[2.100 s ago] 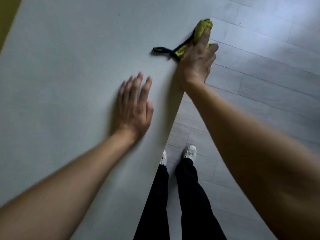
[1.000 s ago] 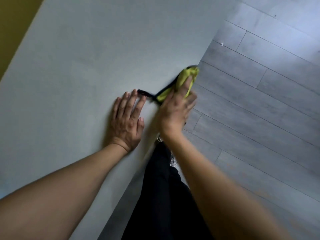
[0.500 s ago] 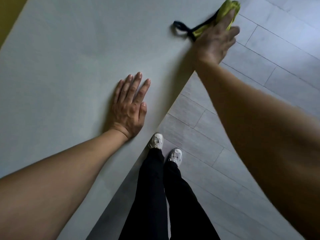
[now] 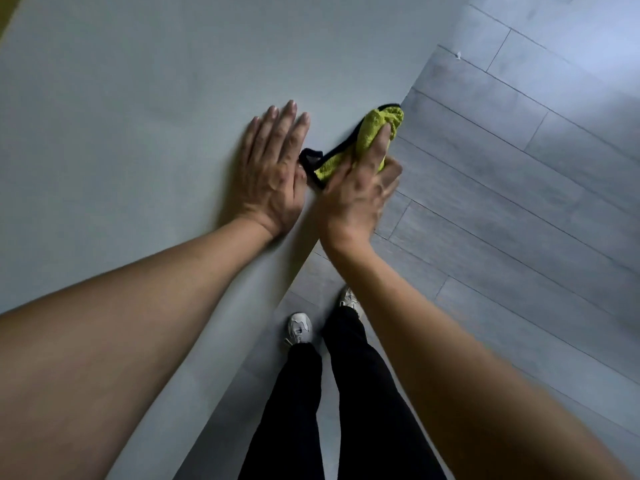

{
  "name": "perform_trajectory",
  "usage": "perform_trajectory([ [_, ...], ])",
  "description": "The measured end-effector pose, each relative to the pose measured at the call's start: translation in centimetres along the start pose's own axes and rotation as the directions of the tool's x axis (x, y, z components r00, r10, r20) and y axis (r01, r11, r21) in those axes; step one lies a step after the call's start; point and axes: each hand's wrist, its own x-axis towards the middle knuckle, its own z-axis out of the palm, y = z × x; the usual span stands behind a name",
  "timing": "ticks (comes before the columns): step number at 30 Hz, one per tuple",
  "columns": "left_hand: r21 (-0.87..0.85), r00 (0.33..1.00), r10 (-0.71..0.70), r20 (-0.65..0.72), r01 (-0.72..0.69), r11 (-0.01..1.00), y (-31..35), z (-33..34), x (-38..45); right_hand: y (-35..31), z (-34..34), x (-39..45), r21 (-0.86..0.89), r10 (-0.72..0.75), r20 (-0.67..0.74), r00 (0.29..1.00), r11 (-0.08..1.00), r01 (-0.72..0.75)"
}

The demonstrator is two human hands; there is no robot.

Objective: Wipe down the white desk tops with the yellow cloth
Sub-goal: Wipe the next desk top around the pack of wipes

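Note:
The white desk top (image 4: 138,116) fills the left and upper part of the head view. Its right edge runs diagonally from the upper right down to the bottom middle. The yellow cloth (image 4: 372,131), trimmed in black, lies bunched on that edge. My right hand (image 4: 360,188) presses on the cloth, one finger stretched along its top and the others wrapped over the desk's edge around it. My left hand (image 4: 273,168) lies flat on the desk with straight fingers, right beside the cloth's black corner.
Grey plank floor (image 4: 519,202) lies to the right of the desk edge. My legs in black trousers (image 4: 346,410) and white shoes (image 4: 299,329) stand close to the edge. A yellow strip (image 4: 5,15) shows at the top left corner.
My right hand has slid the cloth back along the desk edge towards me, from far up the edge to right beside my left hand. The left hand stays flat on the desk.

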Motion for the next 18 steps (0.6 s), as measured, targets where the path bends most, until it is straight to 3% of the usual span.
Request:
perform_trajectory([
  [5, -0.007, 0.996, -0.081, -0.024, 0.081, 0.997, 0.0, -0.8, -3.3, -1.9, -0.7, 6.5, -0.022, 0.021, -0.08, 0.997, 1.0, -0.023],
  [10, -0.021, 0.986, -0.168, -0.021, 0.167, 0.986, -0.9, -3.2, -14.5, -2.3, -1.3, 9.5, -0.108, -0.019, -0.127, 0.992, 0.994, 0.005],
  [14, 0.006, 0.977, -0.215, -0.009, 0.215, 0.977, -1.7, -4.8, -21.6, -1.7, -0.3, 3.3, -0.045, 0.03, -0.106, 0.994, 0.998, -0.035],
  [18, 0.021, 0.981, -0.194, -0.015, 0.194, 0.981, -2.4, -4.7, -22.6, 1.3, 1.7, -10.6, 0.086, 0.002, -0.039, 0.999, 0.996, 0.002],
])
